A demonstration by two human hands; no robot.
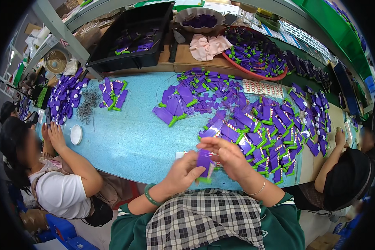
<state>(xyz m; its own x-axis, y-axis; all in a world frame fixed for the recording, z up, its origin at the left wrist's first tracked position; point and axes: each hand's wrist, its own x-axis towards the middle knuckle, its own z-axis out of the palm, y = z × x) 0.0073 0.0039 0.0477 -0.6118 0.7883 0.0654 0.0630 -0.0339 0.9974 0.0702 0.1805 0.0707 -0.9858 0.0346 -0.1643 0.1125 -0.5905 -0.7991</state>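
My left hand [180, 171] is closed around a small flat purple piece [203, 161] with a bright green end, just above the table's near edge. The piece is somewhat blurred, and my fingers cover part of it. Close on its right, my right hand [230, 159] has its fingers stretched out and slightly curved over the piece. Whether those fingertips touch it, I cannot tell. Beside my right hand spreads a big heap of purple pieces with green ends and red-and-white striped strips [258, 139]. Farther off lies a small group of purple-and-green pieces [173, 104].
A black bin [125, 62], a red-rimmed basket [254, 54] of purple pieces, and a pink cloth [208, 46] stand along the back. A striped sticker sheet [262, 88] lies on the blue table. Thin wire rings [87, 102] and a white dish [76, 134] are left. People sit at both sides.
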